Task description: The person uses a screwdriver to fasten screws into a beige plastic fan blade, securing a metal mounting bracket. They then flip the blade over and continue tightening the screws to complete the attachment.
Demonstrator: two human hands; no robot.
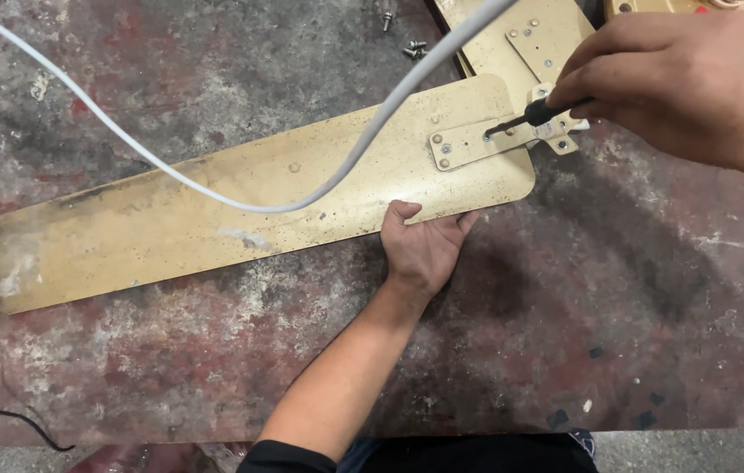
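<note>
The right hand is closed around a screwdriver on the bracket; the left hand, open flat, pins the fan blade. The tip might slip and gouge it.

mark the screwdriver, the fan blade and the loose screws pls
screwdriver point(512, 123), head view, dark shaft near the tip
fan blade point(214, 210), head view, bare middle of the blade
loose screws point(413, 49), head view, the small cluster

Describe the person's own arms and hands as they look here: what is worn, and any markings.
Both hands are bare, with no gloves, rings or watch in view. The left hand leads back along a bare forearm to a black sleeve at the upper arm. Only the right hand and wrist show; no sleeve is visible there. No markings can be seen.
</note>
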